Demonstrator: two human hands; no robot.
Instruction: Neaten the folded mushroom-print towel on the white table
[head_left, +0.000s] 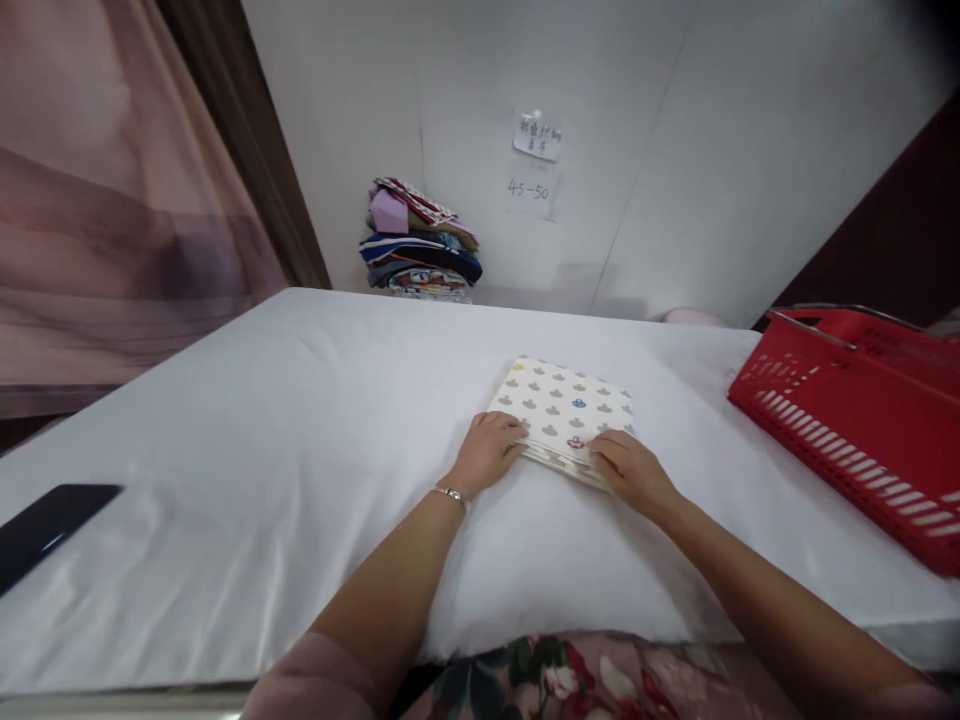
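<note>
Cloth (564,412), cream with small printed motifs, already folded into neat square near middle of white tabletop (262,420). Left hand (489,450) and right hand (628,468) rest flat, fingers loose, on its near edge. Folding looks nearly finished. Stack of folded fabrics (421,243) by wall; red basket (862,420) on right.

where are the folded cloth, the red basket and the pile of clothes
folded cloth (564,405), head view, middle of its patterned top
red basket (840,420), head view, slatted near wall
pile of clothes (421,245), head view, middle of the stack by the wall
</note>
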